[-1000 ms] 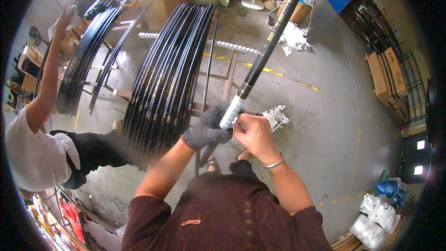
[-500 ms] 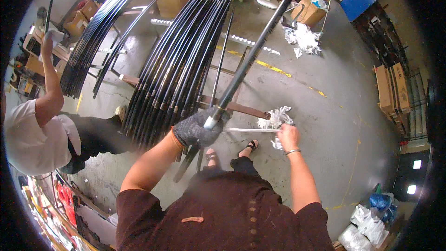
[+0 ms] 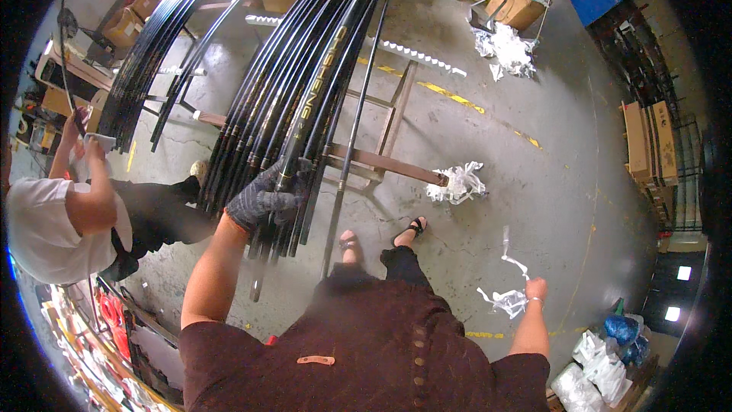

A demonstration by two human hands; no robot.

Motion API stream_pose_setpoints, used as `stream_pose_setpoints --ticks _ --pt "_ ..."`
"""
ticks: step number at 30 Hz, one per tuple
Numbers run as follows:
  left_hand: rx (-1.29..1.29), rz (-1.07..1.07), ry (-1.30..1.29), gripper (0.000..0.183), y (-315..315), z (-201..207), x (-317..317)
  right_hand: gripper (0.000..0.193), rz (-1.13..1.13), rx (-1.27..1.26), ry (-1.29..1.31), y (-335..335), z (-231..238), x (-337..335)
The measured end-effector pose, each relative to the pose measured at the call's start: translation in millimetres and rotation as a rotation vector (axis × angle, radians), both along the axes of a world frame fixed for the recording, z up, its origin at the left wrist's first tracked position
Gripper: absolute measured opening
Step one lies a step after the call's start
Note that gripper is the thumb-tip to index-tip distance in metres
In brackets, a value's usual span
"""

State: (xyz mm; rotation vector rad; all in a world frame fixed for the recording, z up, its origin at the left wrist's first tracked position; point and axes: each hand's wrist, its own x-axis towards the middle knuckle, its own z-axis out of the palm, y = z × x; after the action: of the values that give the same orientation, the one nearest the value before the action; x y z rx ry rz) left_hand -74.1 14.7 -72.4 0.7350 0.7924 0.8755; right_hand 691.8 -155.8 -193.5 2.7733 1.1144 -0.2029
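My left hand (image 3: 271, 197), in a dark grey knitted glove, is closed around a long black pole (image 3: 324, 84) with gold lettering. The pole lies over or just above a row of similar black poles (image 3: 255, 99) resting on a rack; contact cannot be made out. Its far end runs past the upper edge of the view. Out to the right, my bare right hand (image 3: 537, 288), with a bracelet at the wrist, is closed on thin white plastic strips (image 3: 509, 301). One strip trails upward from it, apart from the pole.
A rusty rack bar (image 3: 389, 163) sticks out to the right, with white scraps (image 3: 457, 183) at its tip. One pole (image 3: 358, 122) lies apart from the row. Another person (image 3: 69, 221) stands at left by a second pole stack (image 3: 156, 53). Cartons (image 3: 648, 141) stand at right.
My left hand has moved left with the pole over the row. The white strip no longer stretches between my hands; my right hand has carried it right and nearer. The other person's raised arm has come down.
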Motion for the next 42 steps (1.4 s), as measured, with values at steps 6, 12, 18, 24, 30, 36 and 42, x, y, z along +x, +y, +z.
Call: stream_pose_setpoints --ticks 6,12,18,24,30,36,42 --pt "0.157 0.282 0.499 0.061 9.5 -149.7 25.5 0.021 -0.106 0.078 0.361 -39.9 -26.5 16.9" --pt "0.317 0.317 1.113 0.049 11.1 -222.9 98.6 0.026 -0.185 0.231 0.674 59.0 -25.0 -36.3" --pt "0.228 0.374 1.439 0.04 7.1 -254.2 125.7 0.021 0.031 0.278 0.461 164.8 -35.1 -22.2" --pt "0.212 0.323 1.59 0.068 16.2 -267.4 132.1 0.006 -0.103 0.615 0.819 264.0 -40.5 -43.0" --pt "-0.192 0.212 1.179 0.088 17.2 -308.8 137.1 0.015 -0.028 0.469 0.794 344.0 -43.3 -35.3" --pt "-0.093 0.226 1.512 0.08 30.2 -264.9 160.6 0.022 0.216 0.556 0.568 375.0 -67.4 -28.3" --pt "0.17 0.367 1.732 0.059 34.1 -254.4 119.4 0.058 0.416 0.444 0.535 383.9 -88.1 -26.5"
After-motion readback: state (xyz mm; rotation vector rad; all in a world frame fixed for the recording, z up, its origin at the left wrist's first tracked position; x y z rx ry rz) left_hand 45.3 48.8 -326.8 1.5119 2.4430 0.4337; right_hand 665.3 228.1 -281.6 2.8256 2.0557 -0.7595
